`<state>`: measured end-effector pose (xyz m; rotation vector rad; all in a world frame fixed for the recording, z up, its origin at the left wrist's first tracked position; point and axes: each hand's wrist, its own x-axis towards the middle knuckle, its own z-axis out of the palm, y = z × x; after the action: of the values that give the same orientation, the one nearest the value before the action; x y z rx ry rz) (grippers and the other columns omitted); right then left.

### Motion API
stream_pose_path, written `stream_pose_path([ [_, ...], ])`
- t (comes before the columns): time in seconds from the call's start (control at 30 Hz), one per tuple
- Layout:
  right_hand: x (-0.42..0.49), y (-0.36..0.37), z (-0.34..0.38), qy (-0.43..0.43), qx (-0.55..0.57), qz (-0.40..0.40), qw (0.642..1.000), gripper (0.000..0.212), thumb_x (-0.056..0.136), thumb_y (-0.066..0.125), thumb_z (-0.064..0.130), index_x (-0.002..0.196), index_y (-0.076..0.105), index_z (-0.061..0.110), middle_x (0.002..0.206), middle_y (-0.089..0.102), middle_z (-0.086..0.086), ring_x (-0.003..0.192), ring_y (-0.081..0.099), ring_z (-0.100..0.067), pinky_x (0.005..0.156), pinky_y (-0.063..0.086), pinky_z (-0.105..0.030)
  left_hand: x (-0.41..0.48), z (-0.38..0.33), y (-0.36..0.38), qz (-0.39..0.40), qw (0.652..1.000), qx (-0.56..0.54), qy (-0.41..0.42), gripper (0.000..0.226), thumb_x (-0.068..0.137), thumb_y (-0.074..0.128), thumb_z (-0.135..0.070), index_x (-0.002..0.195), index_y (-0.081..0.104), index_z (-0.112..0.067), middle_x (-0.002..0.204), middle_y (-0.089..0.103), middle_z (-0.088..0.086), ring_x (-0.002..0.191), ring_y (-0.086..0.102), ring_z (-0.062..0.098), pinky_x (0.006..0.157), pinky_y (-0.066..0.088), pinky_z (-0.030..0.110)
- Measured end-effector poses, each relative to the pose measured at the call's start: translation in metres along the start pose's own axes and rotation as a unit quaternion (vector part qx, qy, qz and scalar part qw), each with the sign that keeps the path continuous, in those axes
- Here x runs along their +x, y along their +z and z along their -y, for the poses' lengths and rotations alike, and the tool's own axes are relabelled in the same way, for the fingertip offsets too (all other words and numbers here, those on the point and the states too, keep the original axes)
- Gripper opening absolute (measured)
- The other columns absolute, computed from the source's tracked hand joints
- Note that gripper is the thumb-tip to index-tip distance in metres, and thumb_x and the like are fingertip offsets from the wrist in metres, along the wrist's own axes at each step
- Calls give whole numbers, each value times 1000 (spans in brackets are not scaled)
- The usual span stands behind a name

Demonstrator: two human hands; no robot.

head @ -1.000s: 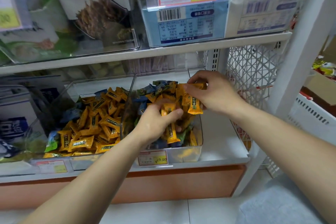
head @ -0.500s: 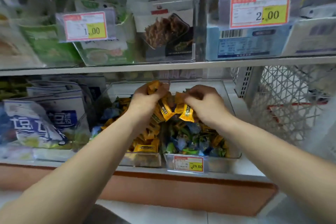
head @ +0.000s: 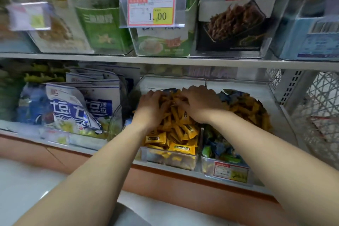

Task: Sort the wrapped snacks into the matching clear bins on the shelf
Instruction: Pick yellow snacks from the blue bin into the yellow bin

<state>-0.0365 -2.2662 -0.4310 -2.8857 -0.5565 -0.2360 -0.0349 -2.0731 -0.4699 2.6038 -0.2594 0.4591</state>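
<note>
Both hands on the yellow snacks (head: 176, 134) heaped in the left bin (head: 165, 159), low shelf (head: 283, 121).

Left hand (head: 152, 110) and right hand (head: 200, 105) sit side by side, backs up, fingers bent down into the far end of the pile. Fingertips are buried among the wrappers, so I can't tell whether either hand has hold of any or just rests on them. The right bin (head: 207, 165), touching the left one, is mixed: blue and green snacks (head: 218, 147) near, more yellow ones (head: 245, 110) far, so sorting looks unfinished. Handling guess: small pillow packs, very light, with slick crinkly film that slides off a heap. Contents are likely soft enough to dent. Best to pinch a sealed end flap or scoop a loose handful, no hard squeeze.
</note>
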Motion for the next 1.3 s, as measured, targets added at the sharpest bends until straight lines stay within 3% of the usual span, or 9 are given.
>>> stream_pose_path([
  [0.17, -25, -8, 6, 8, 27, -48, 998, 49, 98, 39, 56, 139, 50, 31, 138, 53, 0, 125, 47, -28, 98, 43, -42, -6, -3, -1, -45, 991, 126, -2, 51, 99, 46, -51, 138, 53, -19, 134, 58, 11, 123, 48, 39, 97, 43, 45],
  [0.4, -51, -2, 16, -22, -34, 96, 995, 61, 81, 52, 69, 134, 50, 38, 131, 53, 5, 124, 49, -24, 103, 38, -47, -13, 11, -17, 19, 999, -23, -17, 36, 100, 51, -39, 135, 55, -34, 127, 65, 0, 109, 63, 22, 86, 55, 38],
  [0.6, -51, 5, 19, 9, -79, 36, 996, 56, 86, 49, 66, 133, 53, 35, 136, 50, -1, 128, 43, -28, 104, 35, -49, -15, 12, -27, -15, 999, -14, -35, 39, 99, 55, -29, 137, 56, -22, 128, 65, 7, 112, 62, 28, 89, 51, 33],
  [0.77, -60, 6, 17, -23, -60, -60, 996, 46, 89, 52, 56, 128, 57, 32, 130, 55, 2, 122, 49, -26, 100, 42, -44, -32, 9, -44, 113, 991, -9, 68, 75, 82, 54, -68, 149, 34, -41, 157, 35, -2, 143, 32, 20, 115, 33, 41],
  [0.87, -61, 5, 15, -80, -57, -4, 995, 58, 90, 45, 61, 143, 43, 38, 147, 46, 6, 136, 39, -23, 115, 28, -47, -46, 20, -37, 219, 962, 133, 93, 86, 82, 46, -79, 154, 11, -48, 166, 9, -9, 152, 5, 21, 121, 20, 47],
  [0.93, -58, 5, 12, -114, -75, 63, 989, 60, 92, 37, 64, 148, 35, 41, 156, 36, 9, 144, 30, -20, 121, 10, -52, -49, 27, -31, 194, 957, 192, 98, 74, 88, 38, -75, 152, 13, -49, 165, 14, -10, 152, 8, 21, 119, 26, 47],
  [1.03, -49, 5, 14, -111, -91, 127, 982, 58, 94, 32, 65, 147, 37, 43, 158, 33, 10, 146, 26, -21, 121, 2, -56, -48, 35, -33, 151, 965, 202, 64, 61, 92, 33, -70, 149, 25, -50, 162, 23, -11, 149, 21, 22, 112, 37, 46],
  [1.17, -47, 1, 28, -81, -120, 123, 982, 52, 95, 35, 62, 143, 43, 41, 153, 40, 4, 142, 31, -27, 119, 9, -57, -46, 29, -34, 167, 961, 219, 32, 61, 93, 42, -64, 149, 28, -47, 163, 20, -8, 148, 22, 30, 112, 37, 50],
  [1.3, -74, -12, 12, -93, -72, -21, 993, 42, 94, 42, 54, 129, 57, 36, 133, 57, 5, 124, 50, -24, 105, 39, -44, -42, -12, -47, 119, 982, 135, 55, 57, 88, 55, -51, 142, 49, -33, 154, 40, 5, 137, 42, 33, 108, 42, 44],
])
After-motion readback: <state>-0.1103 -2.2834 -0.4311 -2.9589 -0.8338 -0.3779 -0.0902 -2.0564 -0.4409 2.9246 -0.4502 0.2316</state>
